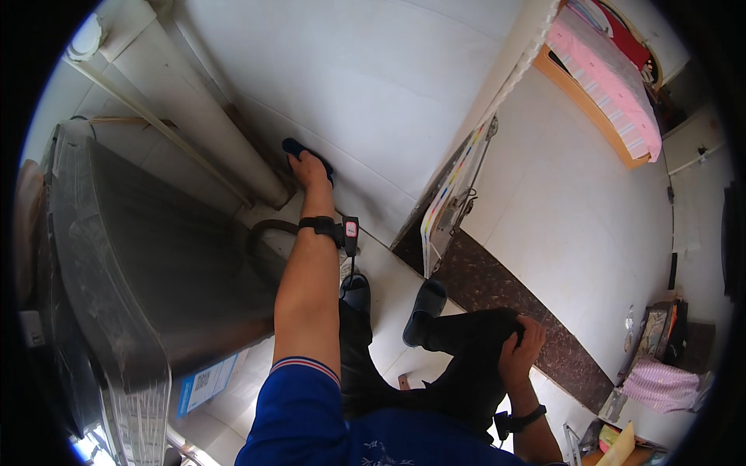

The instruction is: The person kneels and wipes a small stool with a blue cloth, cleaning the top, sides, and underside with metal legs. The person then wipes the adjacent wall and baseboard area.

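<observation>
My left arm stretches forward, and my left hand is closed over a dark blue, soft-looking piece, perhaps a cloth. The hand covers most of it, so its exact kind is hidden. It is held against the lower part of the white tiled wall, right of a pale pipe. My right hand holds nothing and lies over my bent right knee, its fingers spread on the black trousers. Black bands with small devices are strapped to both wrists.
A dark-sided appliance with a grey hose stands close on my left. To the right, a door edge stands by a brown speckled threshold. Beyond are a pink-covered bed and a pink striped cloth.
</observation>
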Tool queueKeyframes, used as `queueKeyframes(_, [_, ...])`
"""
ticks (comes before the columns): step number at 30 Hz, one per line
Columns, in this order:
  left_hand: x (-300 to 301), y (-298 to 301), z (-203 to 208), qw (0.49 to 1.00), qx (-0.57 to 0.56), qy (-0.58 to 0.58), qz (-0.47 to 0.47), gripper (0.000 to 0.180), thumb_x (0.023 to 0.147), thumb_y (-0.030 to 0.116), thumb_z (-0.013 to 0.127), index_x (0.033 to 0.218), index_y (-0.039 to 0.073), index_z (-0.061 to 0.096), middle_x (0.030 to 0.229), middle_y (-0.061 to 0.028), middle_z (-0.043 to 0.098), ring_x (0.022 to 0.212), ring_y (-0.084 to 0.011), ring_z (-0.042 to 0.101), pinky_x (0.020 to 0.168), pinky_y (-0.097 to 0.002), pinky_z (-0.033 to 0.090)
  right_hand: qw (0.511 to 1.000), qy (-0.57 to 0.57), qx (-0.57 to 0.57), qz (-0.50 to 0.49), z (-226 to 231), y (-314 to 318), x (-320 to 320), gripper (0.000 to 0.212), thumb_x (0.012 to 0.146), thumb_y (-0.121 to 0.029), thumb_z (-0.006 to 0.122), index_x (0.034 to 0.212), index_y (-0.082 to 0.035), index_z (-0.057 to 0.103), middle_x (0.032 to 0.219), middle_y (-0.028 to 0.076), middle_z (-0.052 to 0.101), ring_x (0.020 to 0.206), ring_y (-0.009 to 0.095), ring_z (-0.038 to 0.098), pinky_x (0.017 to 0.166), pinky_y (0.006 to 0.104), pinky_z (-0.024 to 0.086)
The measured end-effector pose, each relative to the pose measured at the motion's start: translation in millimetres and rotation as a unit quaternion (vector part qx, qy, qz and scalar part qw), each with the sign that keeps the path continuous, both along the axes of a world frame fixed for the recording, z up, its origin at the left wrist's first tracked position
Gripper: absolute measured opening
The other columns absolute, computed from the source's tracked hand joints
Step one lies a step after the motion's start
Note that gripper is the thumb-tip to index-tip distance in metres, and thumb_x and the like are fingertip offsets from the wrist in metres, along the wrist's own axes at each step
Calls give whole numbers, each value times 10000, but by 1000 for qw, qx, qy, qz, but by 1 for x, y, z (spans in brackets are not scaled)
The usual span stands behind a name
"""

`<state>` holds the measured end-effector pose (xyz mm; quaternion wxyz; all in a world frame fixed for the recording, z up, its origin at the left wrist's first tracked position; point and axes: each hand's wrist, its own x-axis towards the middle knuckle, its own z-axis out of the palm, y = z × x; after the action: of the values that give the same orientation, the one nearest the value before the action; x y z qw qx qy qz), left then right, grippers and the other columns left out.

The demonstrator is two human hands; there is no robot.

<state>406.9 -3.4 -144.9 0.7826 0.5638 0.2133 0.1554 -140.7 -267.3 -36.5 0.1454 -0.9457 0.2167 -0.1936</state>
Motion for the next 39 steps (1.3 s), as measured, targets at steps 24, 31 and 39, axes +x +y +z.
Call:
queueKeyframes(24, [170, 120, 21, 998, 37, 38, 23, 647, 1002, 289, 486, 1596, 42, 415, 1539, -202, 533, 1345, -370, 550, 1127, -457, 435, 997, 62, -14, 32, -19, -19, 86, 288, 813, -11, 551, 1083, -18, 652, 1154, 185, 643, 1105, 386, 561, 1014, 519, 416])
queueKeyframes(31, [200, 130, -70, 998, 19, 60, 30, 627, 997, 315, 488, 1522, -29, 485, 1491, -243, 562, 1319, -375, 571, 1114, -444, 445, 996, 80, -12, 28, -21, -14, 91, 286, 817, -18, 547, 1083, -24, 654, 1142, 186, 647, 1089, 391, 571, 1007, 525, 419])
queueKeyframes(39, [248, 153, -60, 978, 176, 41, 99, 599, 1014, 343, 465, 1428, -80, 558, 1369, -286, 643, 1238, -413, 621, 1091, -431, 467, 995, 89, -18, 32, -21, -10, 105, 279, 818, -20, 548, 1076, -23, 654, 1138, 185, 649, 1081, 388, 574, 1003, 523, 418])
